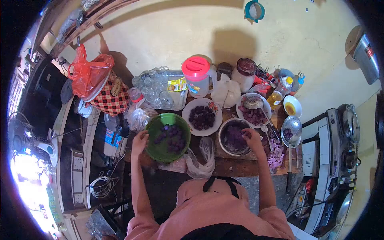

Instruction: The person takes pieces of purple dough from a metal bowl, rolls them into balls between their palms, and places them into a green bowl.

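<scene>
My left hand (140,143) is at the left rim of a green plastic basin (150,153), its fingers curled against the edge. Several dark purple balls (175,137) lie in the basin. My right hand (253,140) is over the right side of a metal bowl (222,146), its fingers pinched together at the purple dough (234,135). The fingers partly hide what they hold. Between the basin and the bowl stands a floral plate (217,116) piled with more dark purple balls (201,117).
Behind stand a pink-lidded pitcher (196,76), a tray of glasses (178,102) and an oil bottle (280,93). A plastic bag (203,160) lies at the front edge. Purple peelings (276,154) and a skimmer (292,128) are on the right, beside the stove (340,140).
</scene>
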`<control>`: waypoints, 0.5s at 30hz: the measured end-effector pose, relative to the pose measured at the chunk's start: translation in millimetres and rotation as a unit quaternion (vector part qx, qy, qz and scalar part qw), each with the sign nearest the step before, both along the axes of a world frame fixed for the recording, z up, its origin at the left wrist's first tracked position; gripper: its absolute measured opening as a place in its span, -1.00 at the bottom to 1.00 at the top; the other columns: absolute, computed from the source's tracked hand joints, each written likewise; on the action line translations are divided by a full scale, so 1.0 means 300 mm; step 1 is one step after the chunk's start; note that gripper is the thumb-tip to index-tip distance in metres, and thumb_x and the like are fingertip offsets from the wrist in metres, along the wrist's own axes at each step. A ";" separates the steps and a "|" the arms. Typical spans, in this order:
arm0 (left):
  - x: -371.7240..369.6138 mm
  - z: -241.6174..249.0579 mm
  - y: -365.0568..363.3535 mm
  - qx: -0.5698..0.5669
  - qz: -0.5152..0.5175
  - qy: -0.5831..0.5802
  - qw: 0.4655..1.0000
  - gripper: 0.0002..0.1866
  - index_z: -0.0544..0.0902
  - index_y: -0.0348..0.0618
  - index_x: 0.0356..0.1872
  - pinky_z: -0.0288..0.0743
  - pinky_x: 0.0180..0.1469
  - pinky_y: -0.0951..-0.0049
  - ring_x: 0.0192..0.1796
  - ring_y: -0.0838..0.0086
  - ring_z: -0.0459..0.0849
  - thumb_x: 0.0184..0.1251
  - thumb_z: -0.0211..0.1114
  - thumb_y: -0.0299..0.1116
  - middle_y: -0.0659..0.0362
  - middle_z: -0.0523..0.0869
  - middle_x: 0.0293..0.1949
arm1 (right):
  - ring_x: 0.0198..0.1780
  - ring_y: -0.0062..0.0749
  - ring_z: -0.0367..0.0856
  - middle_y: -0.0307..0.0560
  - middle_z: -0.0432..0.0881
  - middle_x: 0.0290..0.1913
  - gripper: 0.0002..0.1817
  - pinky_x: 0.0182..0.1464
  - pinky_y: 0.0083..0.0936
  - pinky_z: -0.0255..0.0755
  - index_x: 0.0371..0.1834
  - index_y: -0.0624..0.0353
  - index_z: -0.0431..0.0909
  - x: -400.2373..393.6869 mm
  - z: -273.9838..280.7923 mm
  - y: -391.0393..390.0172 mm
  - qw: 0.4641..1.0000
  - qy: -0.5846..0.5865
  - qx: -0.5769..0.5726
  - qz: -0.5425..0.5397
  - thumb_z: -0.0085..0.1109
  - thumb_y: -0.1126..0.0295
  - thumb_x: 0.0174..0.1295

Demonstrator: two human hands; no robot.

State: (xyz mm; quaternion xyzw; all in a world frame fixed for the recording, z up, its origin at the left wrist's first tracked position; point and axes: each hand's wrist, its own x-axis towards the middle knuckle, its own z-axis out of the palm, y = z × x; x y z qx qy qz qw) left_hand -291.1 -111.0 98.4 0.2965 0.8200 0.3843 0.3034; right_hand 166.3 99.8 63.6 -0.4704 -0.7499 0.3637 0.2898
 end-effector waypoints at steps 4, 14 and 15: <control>-0.008 0.065 -0.049 0.067 0.017 -0.021 0.997 -0.69 0.52 -0.18 0.04 0.48 -0.37 0.56 -0.33 0.58 0.61 0.34 0.11 -0.28 0.19 0.67 -0.19 | -0.37 -0.40 0.59 -0.03 0.63 -0.38 -0.68 -0.27 -0.49 0.42 -0.15 0.18 0.57 -0.017 0.031 -0.019 0.999 -0.003 -0.027 -0.025 0.27 0.59 -0.04; 0.071 0.145 -0.005 0.106 -0.005 -0.043 0.993 -0.68 0.50 -0.15 0.07 0.43 -0.33 0.59 -0.31 0.60 0.60 0.39 0.06 -0.25 0.18 0.66 -0.12 | -0.22 -0.38 0.64 -0.03 0.66 -0.17 -0.61 -0.14 -0.53 0.50 0.17 0.19 0.36 -0.080 0.114 -0.036 0.847 0.360 -0.390 0.025 0.05 0.41 0.27; 0.083 0.153 0.036 0.108 -0.020 -0.044 0.993 -0.68 0.50 -0.15 0.07 0.43 -0.33 0.59 -0.31 0.60 0.60 0.39 0.06 -0.25 0.18 0.66 -0.12 | -0.19 -0.37 0.64 -0.03 0.65 -0.14 -0.57 -0.12 -0.53 0.50 0.25 0.16 0.29 -0.071 0.137 -0.045 0.789 0.421 -0.446 0.033 0.00 0.38 0.32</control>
